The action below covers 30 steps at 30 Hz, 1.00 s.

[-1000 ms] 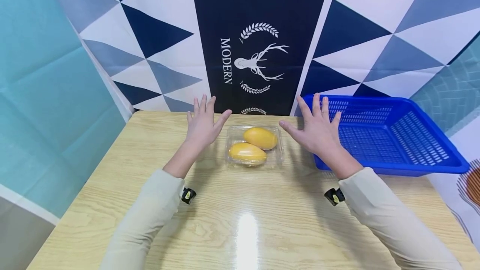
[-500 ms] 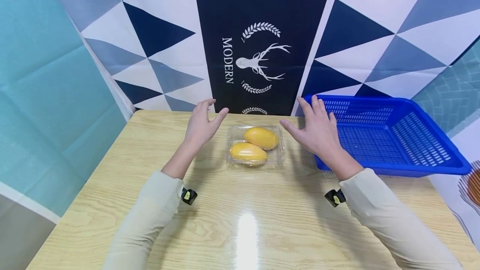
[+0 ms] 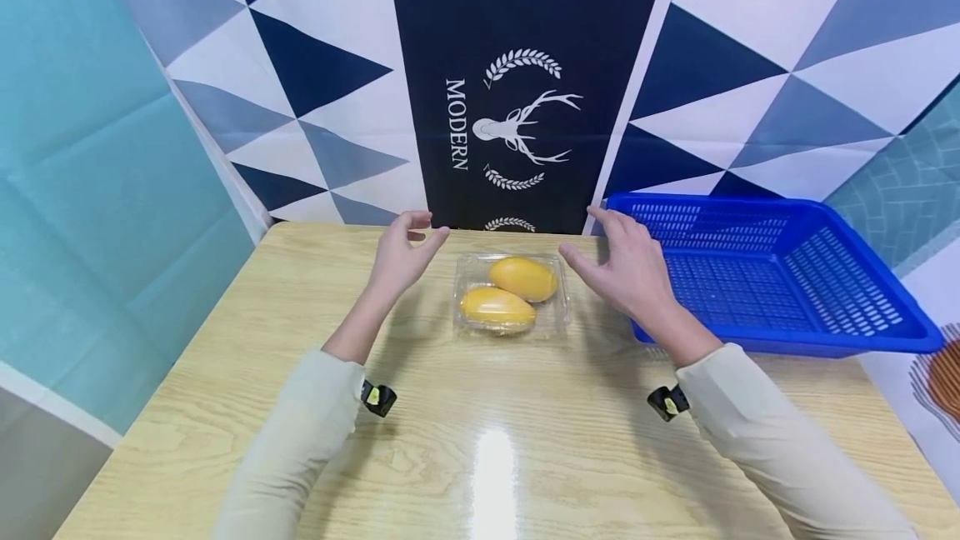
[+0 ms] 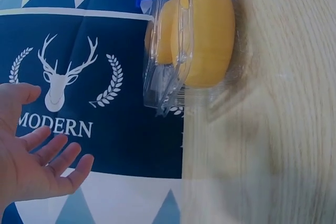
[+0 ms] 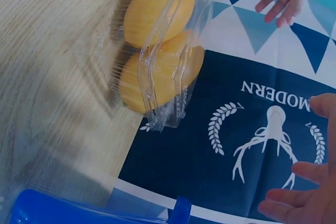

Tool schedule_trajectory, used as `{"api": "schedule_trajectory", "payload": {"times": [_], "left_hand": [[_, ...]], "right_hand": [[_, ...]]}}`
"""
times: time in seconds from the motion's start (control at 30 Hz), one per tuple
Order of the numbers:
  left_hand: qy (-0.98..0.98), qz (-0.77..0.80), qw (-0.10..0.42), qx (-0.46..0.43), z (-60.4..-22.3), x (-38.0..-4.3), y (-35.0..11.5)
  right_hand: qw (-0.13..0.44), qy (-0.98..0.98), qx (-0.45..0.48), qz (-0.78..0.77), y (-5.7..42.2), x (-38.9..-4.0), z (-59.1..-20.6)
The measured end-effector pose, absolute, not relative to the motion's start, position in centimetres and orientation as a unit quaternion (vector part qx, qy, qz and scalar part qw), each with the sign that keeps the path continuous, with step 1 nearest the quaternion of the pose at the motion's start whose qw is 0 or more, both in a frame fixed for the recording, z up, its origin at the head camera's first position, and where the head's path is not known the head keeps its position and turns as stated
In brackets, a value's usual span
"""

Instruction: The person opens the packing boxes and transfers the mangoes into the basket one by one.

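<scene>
Two yellow mangoes (image 3: 498, 307) lie inside a clear plastic clamshell box (image 3: 551, 319) near the back of the table. To the box's left, my left hand (image 3: 401, 257) hovers with loosely bent fingers and the thumb apart from them, holding nothing. My right hand (image 3: 626, 269) hovers on the other side, between the box and a blue basket, its thumb spread toward the box. Neither hand touches the box. In the left wrist view the left hand (image 4: 39, 156) shows its palm and relaxed fingers. The right wrist view has the box's lid (image 5: 157, 77) over the mangoes.
The blue plastic basket (image 3: 825, 348) stands at the back right of the wooden table (image 3: 420, 457), with perforated sides. Behind the table hangs a patterned cloth (image 3: 525, 23) with a deer print. A teal cloth (image 3: 112, 148) hangs at the left.
Both hands have sunk a little, and their spread fingers have bent and drawn closer together. The box, mangoes and basket have stayed in place.
</scene>
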<state>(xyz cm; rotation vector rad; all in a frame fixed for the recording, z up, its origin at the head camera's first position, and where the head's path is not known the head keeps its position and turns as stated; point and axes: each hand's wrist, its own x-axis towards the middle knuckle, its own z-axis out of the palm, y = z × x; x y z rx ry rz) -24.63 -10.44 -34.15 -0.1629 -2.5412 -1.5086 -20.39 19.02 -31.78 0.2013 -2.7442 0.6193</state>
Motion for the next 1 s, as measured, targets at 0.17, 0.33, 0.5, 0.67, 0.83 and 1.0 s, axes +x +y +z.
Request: {"api": "schedule_trajectory", "payload": {"times": [0.17,0.33,0.5,0.67,0.83,1.0], "left_hand": [[-0.835,-0.545,0.058,-0.039,-34.9,-24.6,-10.5],[-0.818,-0.573,0.041,-0.028,-35.5,-24.7,-10.5],[-0.797,-0.604,0.009,-0.006,-36.4,-24.9,-10.5],[-0.784,-0.62,-0.014,0.01,-37.1,-24.9,-10.6],[-0.768,-0.638,-0.033,0.026,-37.9,-24.8,-10.8],[-0.732,-0.677,-0.054,0.044,-39.6,-25.4,-11.0]], "right_hand": [[0.154,-0.957,0.077,0.233,18.9,-20.4,-32.1],[0.14,-0.957,0.077,0.241,18.9,-20.3,-32.3],[0.138,-0.954,0.083,0.251,19.0,-20.4,-32.6],[0.138,-0.953,0.082,0.259,18.9,-20.4,-32.9],[0.135,-0.953,0.084,0.256,18.8,-20.3,-33.4],[0.124,-0.954,0.086,0.257,18.7,-20.3,-33.8]]}}
